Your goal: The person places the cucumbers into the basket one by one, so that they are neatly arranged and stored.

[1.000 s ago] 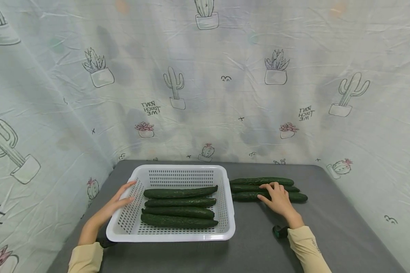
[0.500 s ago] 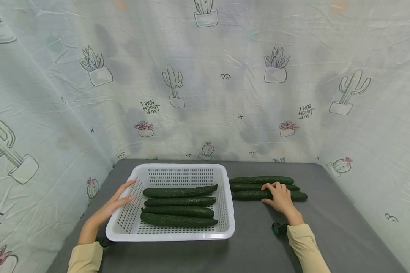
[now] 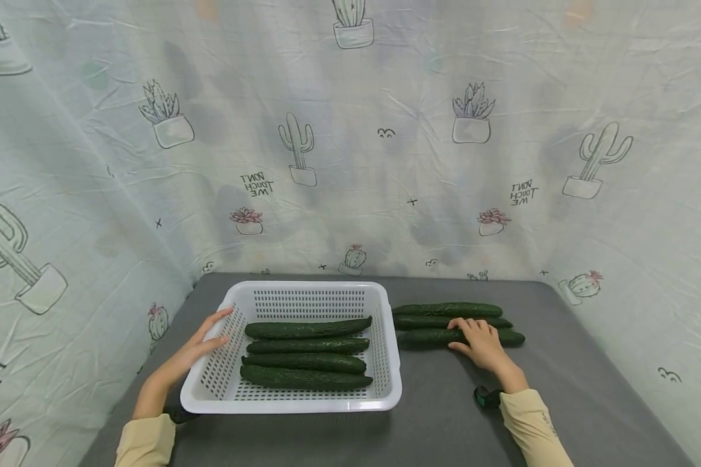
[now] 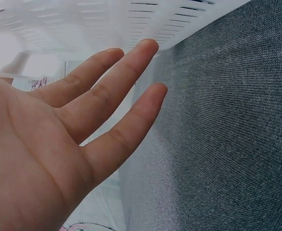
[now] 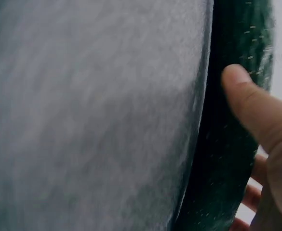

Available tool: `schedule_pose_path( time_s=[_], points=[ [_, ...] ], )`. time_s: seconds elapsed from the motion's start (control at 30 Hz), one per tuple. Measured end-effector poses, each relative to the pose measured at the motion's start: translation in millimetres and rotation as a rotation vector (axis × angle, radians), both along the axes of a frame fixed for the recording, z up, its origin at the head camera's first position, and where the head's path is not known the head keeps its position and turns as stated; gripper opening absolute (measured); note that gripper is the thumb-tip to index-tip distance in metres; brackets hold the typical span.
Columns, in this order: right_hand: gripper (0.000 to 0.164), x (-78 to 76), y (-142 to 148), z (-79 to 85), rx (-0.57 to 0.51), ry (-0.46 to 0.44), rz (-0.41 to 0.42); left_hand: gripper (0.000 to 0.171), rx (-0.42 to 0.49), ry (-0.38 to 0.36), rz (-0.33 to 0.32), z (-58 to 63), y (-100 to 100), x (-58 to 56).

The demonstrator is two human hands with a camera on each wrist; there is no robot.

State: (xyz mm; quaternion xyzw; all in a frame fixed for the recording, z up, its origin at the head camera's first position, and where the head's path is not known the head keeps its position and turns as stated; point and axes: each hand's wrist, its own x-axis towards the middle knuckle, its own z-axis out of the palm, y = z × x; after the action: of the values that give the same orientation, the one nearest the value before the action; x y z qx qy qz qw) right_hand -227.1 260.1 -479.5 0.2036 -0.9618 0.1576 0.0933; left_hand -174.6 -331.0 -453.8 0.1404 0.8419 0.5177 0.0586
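Observation:
A white perforated basket [image 3: 292, 406] stands left of centre in the head view, with several green cucumbers [image 3: 306, 362] lying side by side inside it. My left hand [image 3: 195, 347] rests at its left rim. In the left wrist view, straight fingers [image 4: 112, 98] extend along the basket's outer side. To the right of the basket lie 3 more cucumbers. My right hand [image 3: 483, 344] grips the nearest cucumber [image 3: 423, 338] from above. In the right wrist view, the thumb [image 5: 249, 101] presses one side of this dark cucumber [image 5: 218, 159], with fingertips partly visible on its other side.
Behind the gripped cucumber lie a middle cucumber [image 3: 417, 322] and a far cucumber [image 3: 444, 309]. The grey table [image 3: 432, 415] extends in front of them. A curtain [image 3: 350, 162] with cactus prints hangs around the back and sides. Dark wrist cameras [image 3: 486, 397] sit under both wrists.
My right hand has closed its thumb and fingers around the nearest cucumber, and its forearm has shifted slightly right. The left hand and the basket stay in place.

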Motion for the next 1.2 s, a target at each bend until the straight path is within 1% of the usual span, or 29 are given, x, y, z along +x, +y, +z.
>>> schedule_pose_path(
  time_s=[0.17,0.27,0.37,0.47,0.77,1.03,1.13,1.2],
  points=[
    [0.033,-0.9,1,-4.5,-0.025,-0.038,0.047,0.06,-0.002,-0.004,0.004,-0.5,-1,0.4],
    [0.035,-1.4,1,-6.8,-0.033,-0.06,0.054,0.06,-0.006,-0.009,0.005,-1.1,-1,0.1],
    [0.037,0.3,0,-4.2,-0.06,-0.068,0.056,0.06,-0.004,-0.009,0.0,-1.5,0,-0.5],
    [0.039,2.4,-2,2.0,-0.072,-0.061,0.049,0.06,-0.001,-0.007,-0.005,-1.5,1,-0.8],
    [0.043,5.0,-12,23.4,0.005,-0.022,-0.016,0.06,-0.009,-0.026,0.012,-0.1,2,-0.7],
    [0.047,10.5,-19,42.0,0.039,0.012,-0.114,0.06,0.0,-0.026,-0.003,-0.1,1,-0.1],
    [0.048,12.7,-21,47.3,0.069,0.067,-0.133,0.06,0.002,-0.023,-0.006,0.5,0,0.2],
    [0.049,14.0,-23,49.9,0.097,0.125,-0.147,0.06,0.002,-0.019,-0.006,0.7,0,0.3]
  ],
)
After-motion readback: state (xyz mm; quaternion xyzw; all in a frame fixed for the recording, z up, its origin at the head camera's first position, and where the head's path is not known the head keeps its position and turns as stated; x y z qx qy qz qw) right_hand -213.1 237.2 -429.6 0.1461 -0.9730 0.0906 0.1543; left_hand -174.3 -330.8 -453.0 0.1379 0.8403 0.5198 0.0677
